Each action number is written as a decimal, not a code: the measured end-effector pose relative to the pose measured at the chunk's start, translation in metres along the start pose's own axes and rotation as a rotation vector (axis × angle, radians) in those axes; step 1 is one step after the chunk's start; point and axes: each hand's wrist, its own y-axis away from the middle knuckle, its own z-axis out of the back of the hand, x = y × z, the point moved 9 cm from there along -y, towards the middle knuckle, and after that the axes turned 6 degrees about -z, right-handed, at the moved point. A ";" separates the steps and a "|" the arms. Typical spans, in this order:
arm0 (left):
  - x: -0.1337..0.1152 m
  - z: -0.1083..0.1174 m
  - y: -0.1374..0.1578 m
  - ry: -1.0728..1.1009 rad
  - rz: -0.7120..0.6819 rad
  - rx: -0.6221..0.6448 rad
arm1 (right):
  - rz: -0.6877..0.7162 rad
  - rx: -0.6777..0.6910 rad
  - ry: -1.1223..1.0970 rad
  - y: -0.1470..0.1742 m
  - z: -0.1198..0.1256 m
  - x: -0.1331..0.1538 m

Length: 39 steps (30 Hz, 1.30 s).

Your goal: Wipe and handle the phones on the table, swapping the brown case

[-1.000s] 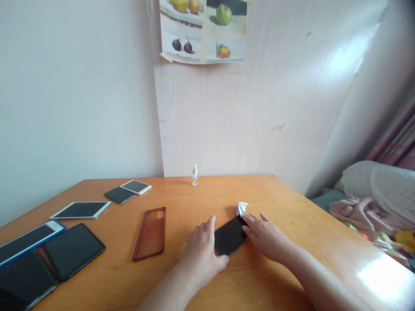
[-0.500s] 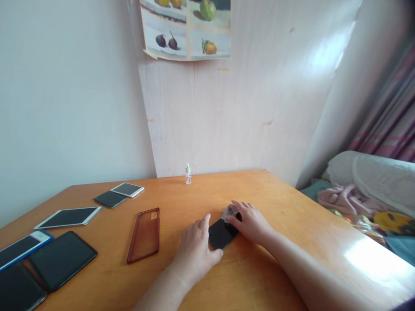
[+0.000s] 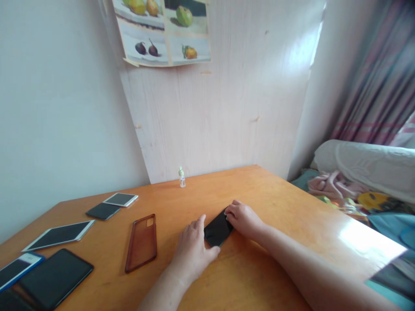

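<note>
A black smartphone [image 3: 219,229] lies screen up at a slant on the wooden table. My left hand [image 3: 193,247] holds its near left end, with the thumb at the bottom corner and the fingers along the left side. At the phone's far right end, my right hand [image 3: 244,218] is closed over a small grey-white wipe [image 3: 227,213]. Only a bit of that wipe shows under the fingertips, against the glass. Left of my left hand lies a translucent brown phone case [image 3: 141,243], with its camera cutout at the far end.
Several phones and tablets lie at the left, among them a white tablet [image 3: 60,235], a black tablet [image 3: 56,278] and a blue-edged phone [image 3: 19,268]. A small clear spray bottle [image 3: 182,179] stands near the back edge. Bedding [image 3: 356,168] lies beyond the table's right edge.
My right hand has drawn its fingers together over the wipe, which is now mostly covered. My left hand keeps its place at the phone. The view has turned slightly right.
</note>
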 end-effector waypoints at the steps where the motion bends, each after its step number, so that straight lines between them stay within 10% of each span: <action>1: 0.000 0.000 0.000 -0.001 -0.002 -0.003 | 0.067 0.035 -0.006 0.006 -0.006 0.016; 6: 0.001 0.001 -0.001 -0.010 -0.026 -0.033 | 0.382 0.171 -0.008 0.034 -0.026 0.078; 14: 0.005 -0.003 -0.001 0.013 -0.035 -0.036 | -0.082 0.059 0.232 -0.008 0.001 -0.007; 22: 0.001 0.000 -0.002 0.003 -0.063 -0.062 | 0.358 0.198 0.110 0.031 -0.027 0.075; 28: 0.002 0.000 -0.001 0.016 -0.023 -0.040 | 0.093 0.147 0.271 0.010 -0.007 0.033; 35: 0.006 0.000 -0.001 0.079 -0.030 -0.073 | 0.344 0.365 0.077 0.043 -0.027 0.079; 39: 0.009 -0.002 -0.001 0.095 -0.032 -0.085 | 0.190 0.285 0.192 0.025 -0.022 0.047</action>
